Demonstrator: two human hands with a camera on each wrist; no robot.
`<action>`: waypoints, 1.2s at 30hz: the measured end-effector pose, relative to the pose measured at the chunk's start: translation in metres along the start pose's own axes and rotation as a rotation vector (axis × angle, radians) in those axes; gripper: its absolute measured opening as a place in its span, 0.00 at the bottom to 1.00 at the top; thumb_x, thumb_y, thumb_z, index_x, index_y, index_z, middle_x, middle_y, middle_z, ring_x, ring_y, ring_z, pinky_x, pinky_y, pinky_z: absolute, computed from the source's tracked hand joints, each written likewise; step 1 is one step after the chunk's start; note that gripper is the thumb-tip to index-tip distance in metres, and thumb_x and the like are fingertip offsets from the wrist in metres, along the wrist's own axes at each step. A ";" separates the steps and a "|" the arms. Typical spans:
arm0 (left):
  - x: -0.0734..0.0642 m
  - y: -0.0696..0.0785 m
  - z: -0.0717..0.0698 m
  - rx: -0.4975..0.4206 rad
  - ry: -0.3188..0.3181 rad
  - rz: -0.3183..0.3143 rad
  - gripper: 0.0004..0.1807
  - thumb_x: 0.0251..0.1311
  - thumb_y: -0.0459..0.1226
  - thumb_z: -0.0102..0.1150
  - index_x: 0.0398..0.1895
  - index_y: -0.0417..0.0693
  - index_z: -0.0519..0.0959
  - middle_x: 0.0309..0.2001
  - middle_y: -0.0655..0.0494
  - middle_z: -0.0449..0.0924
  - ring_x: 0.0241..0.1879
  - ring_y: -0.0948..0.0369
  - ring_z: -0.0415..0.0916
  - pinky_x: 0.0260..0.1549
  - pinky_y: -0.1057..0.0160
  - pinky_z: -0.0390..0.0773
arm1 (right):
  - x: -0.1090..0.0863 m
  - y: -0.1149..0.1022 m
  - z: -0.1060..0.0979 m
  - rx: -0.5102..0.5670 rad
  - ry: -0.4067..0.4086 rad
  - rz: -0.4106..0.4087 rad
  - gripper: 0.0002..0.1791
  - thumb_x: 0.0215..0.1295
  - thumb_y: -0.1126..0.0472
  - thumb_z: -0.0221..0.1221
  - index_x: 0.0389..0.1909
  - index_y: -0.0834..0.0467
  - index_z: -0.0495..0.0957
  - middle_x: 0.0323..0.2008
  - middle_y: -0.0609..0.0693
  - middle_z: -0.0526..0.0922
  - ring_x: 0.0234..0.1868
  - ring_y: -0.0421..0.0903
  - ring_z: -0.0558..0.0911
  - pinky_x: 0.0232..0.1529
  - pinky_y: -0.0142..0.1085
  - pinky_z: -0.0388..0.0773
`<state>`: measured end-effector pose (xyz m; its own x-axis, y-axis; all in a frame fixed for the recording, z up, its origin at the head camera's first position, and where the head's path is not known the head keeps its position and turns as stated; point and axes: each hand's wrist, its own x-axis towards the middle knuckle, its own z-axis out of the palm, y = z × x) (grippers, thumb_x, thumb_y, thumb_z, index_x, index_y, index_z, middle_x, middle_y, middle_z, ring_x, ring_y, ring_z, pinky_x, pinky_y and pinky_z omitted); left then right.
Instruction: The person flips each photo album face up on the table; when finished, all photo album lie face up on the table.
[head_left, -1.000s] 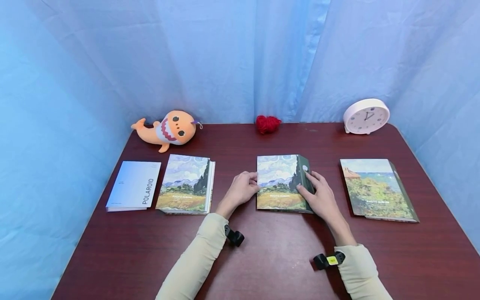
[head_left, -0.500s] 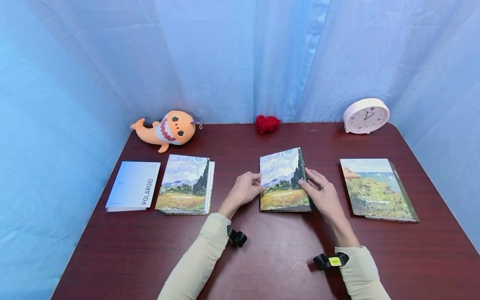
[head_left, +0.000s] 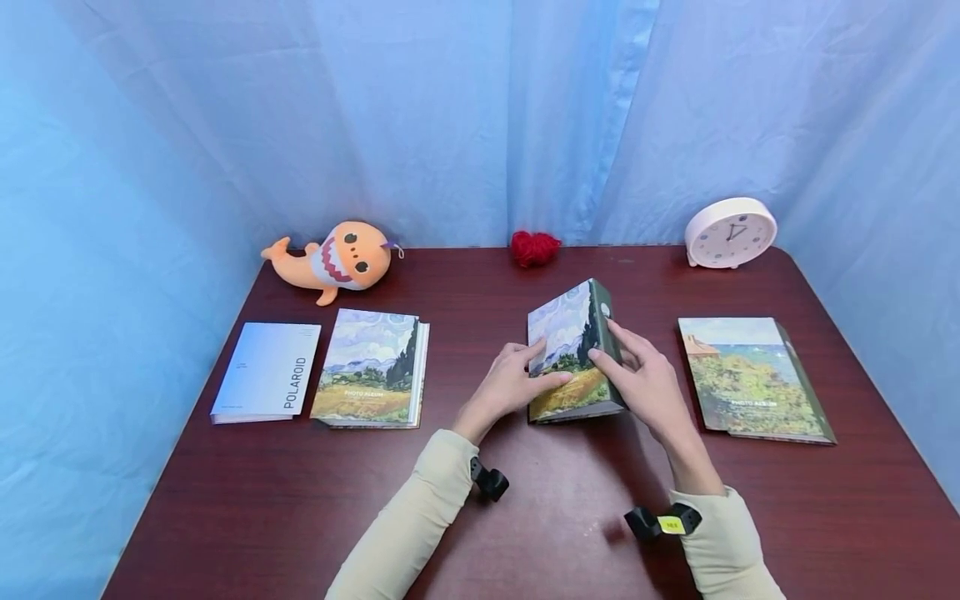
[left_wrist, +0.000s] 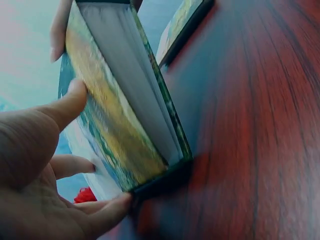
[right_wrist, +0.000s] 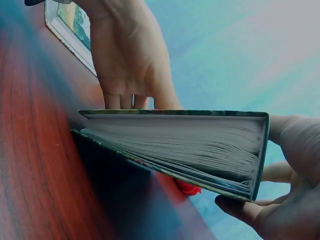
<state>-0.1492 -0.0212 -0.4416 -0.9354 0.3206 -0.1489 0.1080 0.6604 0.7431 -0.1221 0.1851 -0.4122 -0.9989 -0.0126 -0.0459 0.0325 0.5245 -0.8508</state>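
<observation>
A thick photo album (head_left: 564, 333) with a painted landscape cover stands tilted at the table's middle, its dark green spine raised on the right and its fore edge low on the left. My right hand (head_left: 651, 390) grips the spine side, thumb on the front cover and fingers round the spine. My left hand (head_left: 508, 387) lies against the front cover, thumb and a finger stretched across it, another fingertip at the fore edge in the left wrist view. White page edges (right_wrist: 195, 145) show between the covers in the right wrist view.
To the left lie a matching photo album (head_left: 367, 367) and a blue-white Polaroid album (head_left: 266, 367). On the right lies a seaside-painting photo album (head_left: 750, 375). An orange plush shark (head_left: 360, 254), red yarn (head_left: 534, 248) and a white clock (head_left: 731, 233) line the table's back edge.
The album's spine side has risen off the table and the album has shifted slightly right. My left hand has moved from the album's left edge onto its front cover; the right keeps its grip.
</observation>
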 end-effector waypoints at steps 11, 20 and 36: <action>0.001 0.006 -0.004 0.016 -0.042 -0.004 0.43 0.57 0.65 0.53 0.73 0.63 0.56 0.73 0.48 0.56 0.70 0.51 0.57 0.64 0.47 0.65 | -0.001 -0.003 -0.002 0.164 -0.065 0.082 0.46 0.63 0.38 0.56 0.75 0.55 0.51 0.71 0.59 0.61 0.71 0.54 0.63 0.62 0.49 0.69; 0.004 0.001 -0.010 -0.124 -0.060 0.059 0.41 0.58 0.62 0.55 0.73 0.69 0.55 0.73 0.52 0.57 0.71 0.55 0.58 0.66 0.49 0.63 | 0.002 -0.008 -0.002 0.423 -0.022 0.038 0.29 0.72 0.55 0.51 0.70 0.60 0.62 0.66 0.63 0.66 0.55 0.34 0.76 0.49 0.21 0.75; -0.001 0.002 -0.037 -0.485 -0.069 0.209 0.35 0.67 0.46 0.54 0.74 0.67 0.52 0.73 0.58 0.57 0.67 0.53 0.65 0.62 0.56 0.70 | 0.006 -0.027 0.019 0.330 -0.006 -0.066 0.27 0.70 0.55 0.55 0.69 0.51 0.66 0.62 0.56 0.71 0.57 0.41 0.75 0.48 0.20 0.74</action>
<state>-0.1601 -0.0451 -0.4157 -0.8847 0.4661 0.0039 0.1060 0.1932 0.9754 -0.1285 0.1546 -0.3993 -0.9990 -0.0428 0.0127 -0.0217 0.2180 -0.9757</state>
